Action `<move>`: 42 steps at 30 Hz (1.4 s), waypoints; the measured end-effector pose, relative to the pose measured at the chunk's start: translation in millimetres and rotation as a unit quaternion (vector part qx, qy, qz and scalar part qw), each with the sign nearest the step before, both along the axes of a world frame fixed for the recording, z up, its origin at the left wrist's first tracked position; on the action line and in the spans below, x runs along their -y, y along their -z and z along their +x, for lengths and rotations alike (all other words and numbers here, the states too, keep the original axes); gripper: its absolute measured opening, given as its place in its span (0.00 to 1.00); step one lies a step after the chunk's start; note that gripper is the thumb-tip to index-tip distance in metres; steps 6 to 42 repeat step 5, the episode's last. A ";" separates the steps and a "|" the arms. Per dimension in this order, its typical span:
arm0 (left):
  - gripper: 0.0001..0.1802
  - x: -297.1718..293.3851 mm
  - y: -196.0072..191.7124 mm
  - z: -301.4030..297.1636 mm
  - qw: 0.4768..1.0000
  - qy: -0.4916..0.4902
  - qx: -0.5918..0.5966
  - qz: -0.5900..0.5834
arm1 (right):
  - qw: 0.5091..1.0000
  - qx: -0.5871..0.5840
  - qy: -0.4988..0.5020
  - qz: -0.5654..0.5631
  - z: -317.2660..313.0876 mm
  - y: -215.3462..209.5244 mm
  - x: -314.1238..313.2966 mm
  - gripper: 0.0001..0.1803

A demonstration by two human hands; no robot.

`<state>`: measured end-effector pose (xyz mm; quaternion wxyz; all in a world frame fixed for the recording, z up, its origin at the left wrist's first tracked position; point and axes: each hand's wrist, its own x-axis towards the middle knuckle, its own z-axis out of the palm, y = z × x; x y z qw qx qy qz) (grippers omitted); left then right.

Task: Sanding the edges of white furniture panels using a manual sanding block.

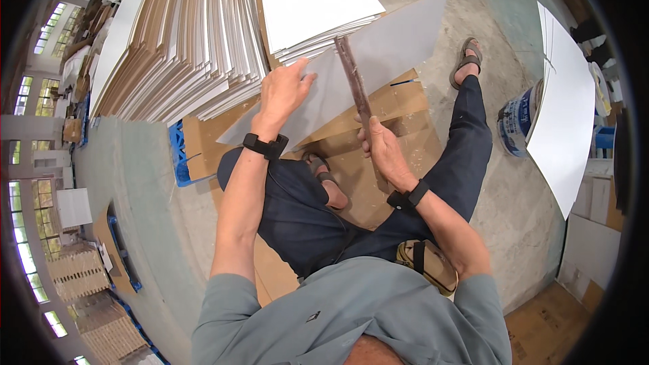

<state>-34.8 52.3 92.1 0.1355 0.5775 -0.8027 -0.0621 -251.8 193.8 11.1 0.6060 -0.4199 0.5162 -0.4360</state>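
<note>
A large pale grey sheet (pixel 402 34) lies slantwise in front of me, running from lower left to upper right. Over its left part is my left hand (pixel 287 91), open with thumb and forefinger apart; whether it presses on the sheet I cannot tell. My right hand (pixel 384 149) is closed round the near end of a long, narrow, flat brown bar (pixel 353 76). The bar points away from me, its far part over the sheet. What the bar is made of does not show clearly.
A tall, fanned stack of white and brown boards (pixel 186 40) stands at the left. Behind the sheet lies a stack of white sheets (pixel 318 0). At the right, white sheets (pixel 564 108) rest against a blue-and-white bucket (pixel 517 122). Cardboard (pixel 399 182) covers the floor between my feet.
</note>
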 end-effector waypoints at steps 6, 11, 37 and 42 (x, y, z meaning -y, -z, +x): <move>0.20 -1.5 -2.6 -0.6 1.000 -0.011 0.008 0.022 | 0.999 0.043 -0.014 0.026 15.5 -8.8 -0.2 0.37; 0.20 -1.5 -2.6 -0.6 1.000 -0.011 0.008 0.022 | 0.999 0.043 -0.014 0.026 15.5 -8.8 -0.2 0.37; 0.20 -1.5 -2.6 -0.6 1.000 -0.011 0.008 0.022 | 0.999 0.043 -0.014 0.026 15.5 -8.8 -0.2 0.37; 0.20 -1.5 -2.6 -0.6 1.000 -0.011 0.008 0.022 | 0.999 0.043 -0.014 0.026 15.5 -8.8 -0.2 0.37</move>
